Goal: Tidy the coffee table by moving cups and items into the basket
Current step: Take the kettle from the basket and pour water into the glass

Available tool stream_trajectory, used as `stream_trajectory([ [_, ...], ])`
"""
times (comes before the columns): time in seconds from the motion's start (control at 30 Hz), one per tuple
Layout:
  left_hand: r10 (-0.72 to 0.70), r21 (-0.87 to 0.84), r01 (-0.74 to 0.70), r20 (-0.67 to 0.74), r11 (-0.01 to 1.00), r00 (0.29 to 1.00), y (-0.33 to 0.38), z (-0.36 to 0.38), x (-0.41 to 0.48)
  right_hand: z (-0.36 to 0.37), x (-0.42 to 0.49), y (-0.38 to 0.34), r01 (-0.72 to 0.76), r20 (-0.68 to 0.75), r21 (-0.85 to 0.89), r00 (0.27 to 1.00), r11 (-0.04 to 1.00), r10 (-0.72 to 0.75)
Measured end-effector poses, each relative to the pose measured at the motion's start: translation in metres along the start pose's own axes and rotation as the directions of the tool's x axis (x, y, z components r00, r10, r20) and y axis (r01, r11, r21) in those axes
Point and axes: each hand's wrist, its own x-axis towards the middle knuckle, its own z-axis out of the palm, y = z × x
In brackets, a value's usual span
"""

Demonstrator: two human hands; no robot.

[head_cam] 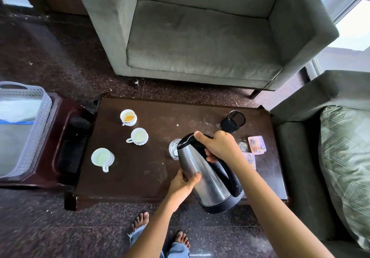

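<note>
A steel kettle with a black lid and handle is tilted above the dark coffee table. My right hand grips the top of its handle. My left hand holds its steel body from the left side. Three white cups stand on the table's left half: one with orange dregs, one in the middle, and a plain one nearest me. A clear glass stands just behind the kettle's lid. The grey perforated basket sits on a side table at far left.
A black mesh cup stands at the table's back right. Pink plastic boxes and a small clear item lie at the right, partly behind my right arm. A grey armchair stands beyond the table and a sofa with a cushion is at right.
</note>
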Motion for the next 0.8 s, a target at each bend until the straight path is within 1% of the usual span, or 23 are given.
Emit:
stream_trajectory([
  [0.13,0.003,0.024,-0.003,-0.015,1.0,1.0,0.004,0.004,-0.002,-0.005,-0.001,-0.001,-0.004,-0.013,0.016,1.0,1.0,0.004],
  [0.37,-0.002,0.006,0.002,-0.035,1.0,0.999,0.012,0.012,-0.008,-0.015,-0.007,-0.006,-0.014,-0.025,0.017,1.0,1.0,0.014],
  [0.47,0.003,-0.009,-0.004,-0.061,1.0,0.998,0.014,0.016,-0.012,-0.017,-0.008,-0.008,0.002,-0.029,-0.003,1.0,1.0,-0.002],
  [0.63,0.009,-0.036,-0.012,-0.067,0.999,0.998,0.018,0.021,-0.016,-0.021,-0.01,-0.011,0.018,-0.029,-0.051,0.999,0.999,-0.02],
  [0.8,-0.006,-0.031,0.004,-0.065,1.0,0.998,0.02,0.023,-0.019,-0.024,-0.014,-0.013,0.023,-0.029,-0.057,0.999,0.998,-0.025],
])
